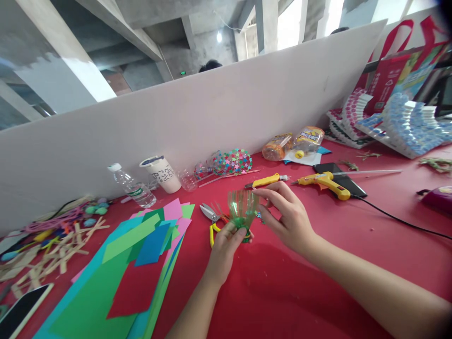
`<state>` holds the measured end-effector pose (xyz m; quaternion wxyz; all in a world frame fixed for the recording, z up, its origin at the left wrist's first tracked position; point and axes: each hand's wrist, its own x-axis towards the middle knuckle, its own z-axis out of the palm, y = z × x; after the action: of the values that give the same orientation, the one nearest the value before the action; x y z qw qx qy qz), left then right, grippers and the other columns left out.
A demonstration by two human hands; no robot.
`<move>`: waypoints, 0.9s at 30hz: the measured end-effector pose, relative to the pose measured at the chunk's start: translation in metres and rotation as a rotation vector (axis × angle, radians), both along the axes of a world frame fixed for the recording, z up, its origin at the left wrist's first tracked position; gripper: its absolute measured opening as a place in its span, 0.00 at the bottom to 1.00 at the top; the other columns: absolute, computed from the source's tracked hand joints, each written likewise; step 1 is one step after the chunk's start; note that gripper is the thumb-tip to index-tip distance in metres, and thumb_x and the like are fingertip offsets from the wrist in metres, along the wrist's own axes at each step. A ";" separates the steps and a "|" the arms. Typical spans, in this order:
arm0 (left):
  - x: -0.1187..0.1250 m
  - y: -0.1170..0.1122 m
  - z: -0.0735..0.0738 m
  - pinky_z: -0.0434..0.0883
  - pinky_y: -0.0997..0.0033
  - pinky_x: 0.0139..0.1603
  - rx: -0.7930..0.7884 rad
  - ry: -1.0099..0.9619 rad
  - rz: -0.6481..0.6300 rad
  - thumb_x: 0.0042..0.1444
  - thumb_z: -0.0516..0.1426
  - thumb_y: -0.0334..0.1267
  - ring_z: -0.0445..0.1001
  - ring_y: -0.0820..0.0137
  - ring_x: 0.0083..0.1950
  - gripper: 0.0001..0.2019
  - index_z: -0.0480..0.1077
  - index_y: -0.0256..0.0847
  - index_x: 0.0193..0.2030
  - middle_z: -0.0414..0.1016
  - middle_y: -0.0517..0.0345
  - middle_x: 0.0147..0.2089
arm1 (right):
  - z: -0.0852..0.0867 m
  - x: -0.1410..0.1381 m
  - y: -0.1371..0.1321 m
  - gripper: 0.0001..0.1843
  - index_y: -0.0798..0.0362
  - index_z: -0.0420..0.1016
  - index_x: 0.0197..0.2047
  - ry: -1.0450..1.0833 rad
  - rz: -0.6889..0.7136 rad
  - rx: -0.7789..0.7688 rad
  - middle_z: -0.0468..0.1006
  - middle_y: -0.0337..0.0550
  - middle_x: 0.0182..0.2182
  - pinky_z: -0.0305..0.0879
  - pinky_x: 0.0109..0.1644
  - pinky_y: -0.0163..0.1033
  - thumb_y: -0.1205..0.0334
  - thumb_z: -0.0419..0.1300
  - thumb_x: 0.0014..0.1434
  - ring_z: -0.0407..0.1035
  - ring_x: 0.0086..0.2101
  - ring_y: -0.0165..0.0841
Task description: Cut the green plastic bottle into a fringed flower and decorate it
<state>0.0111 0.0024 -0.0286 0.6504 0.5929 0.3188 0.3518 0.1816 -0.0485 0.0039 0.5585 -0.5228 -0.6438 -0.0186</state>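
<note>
A green clear plastic bottle piece (243,207), its upper wall cut into strips that stand up and flare, is above the red table. My left hand (228,240) is closed around its lower neck end, thumb across the front. At the strips' right edge, my right hand (287,214) has its thumb and forefinger curled onto a strip, the other fingers bent behind. Scissors (211,214) with yellow-and-red handles lie just behind my left hand, partly hidden by it. Beyond my right hand rests a yellow utility knife (266,181). Small shiny bits (260,215) show between the hands.
Coloured sheets (95,287) are stacked at left, beside wooden sticks (63,249) and a phone (24,310). A water bottle (132,186), cup (160,174) and star-covered bottle (233,162) line the white partition (176,127). A corded yellow glue gun (326,182) lies right.
</note>
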 end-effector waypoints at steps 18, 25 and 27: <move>0.003 -0.002 0.001 0.69 0.73 0.34 -0.124 -0.167 -0.004 0.58 0.58 0.38 0.73 0.71 0.32 0.07 0.75 0.37 0.37 0.77 0.56 0.32 | -0.011 -0.012 0.004 0.04 0.52 0.70 0.33 0.110 0.257 -0.212 0.72 0.36 0.25 0.63 0.28 0.32 0.68 0.56 0.60 0.66 0.25 0.27; 0.006 -0.006 0.000 0.71 0.71 0.36 -0.210 -0.223 -0.021 0.58 0.58 0.39 0.75 0.71 0.33 0.09 0.75 0.36 0.39 0.77 0.55 0.34 | -0.021 -0.014 0.003 0.04 0.52 0.68 0.32 0.010 0.211 -0.156 0.70 0.37 0.26 0.63 0.29 0.32 0.67 0.56 0.60 0.66 0.26 0.28; 0.007 -0.007 0.000 0.71 0.71 0.37 -0.254 -0.237 -0.017 0.58 0.58 0.38 0.75 0.70 0.34 0.08 0.76 0.36 0.39 0.77 0.55 0.33 | -0.022 -0.014 0.003 0.05 0.52 0.67 0.32 -0.025 0.201 -0.139 0.70 0.37 0.25 0.62 0.29 0.31 0.68 0.55 0.60 0.65 0.25 0.28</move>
<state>0.0182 -0.0047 -0.0282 0.7562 0.4630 0.2769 0.3703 0.1675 -0.0455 -0.0184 0.5117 -0.4929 -0.6996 0.0755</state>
